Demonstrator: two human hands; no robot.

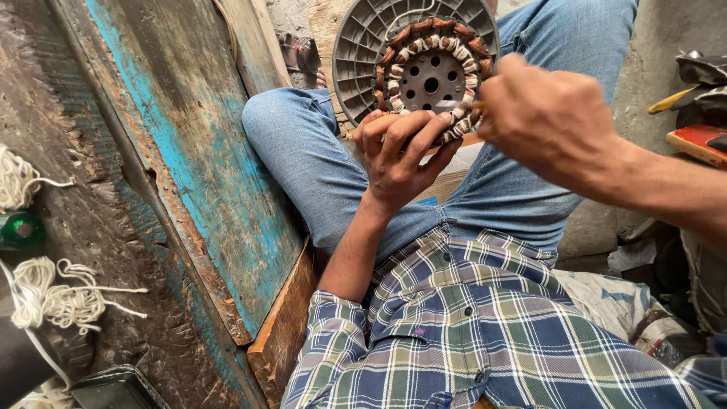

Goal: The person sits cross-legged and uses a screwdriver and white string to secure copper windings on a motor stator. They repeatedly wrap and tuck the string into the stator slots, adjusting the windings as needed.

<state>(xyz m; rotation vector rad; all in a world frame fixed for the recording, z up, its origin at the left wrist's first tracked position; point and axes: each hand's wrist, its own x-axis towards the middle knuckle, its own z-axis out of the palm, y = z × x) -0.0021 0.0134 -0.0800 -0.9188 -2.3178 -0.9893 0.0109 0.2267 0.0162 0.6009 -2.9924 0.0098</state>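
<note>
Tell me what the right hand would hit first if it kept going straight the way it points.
The right hand points left, toward the round wound coil ring, so probably its copper windings; depth is unclear. The left hand grips the ring's lower edge.

No packages, labels, signs or screens.

stator [432,79] before ribbed disc [356,45], on lap [500,189]

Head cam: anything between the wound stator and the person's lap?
Yes. In the head view a grey ribbed plastic disc sits behind the wound stator, resting on the denim-covered legs. The left hand grips the stator's lower edge.
</note>
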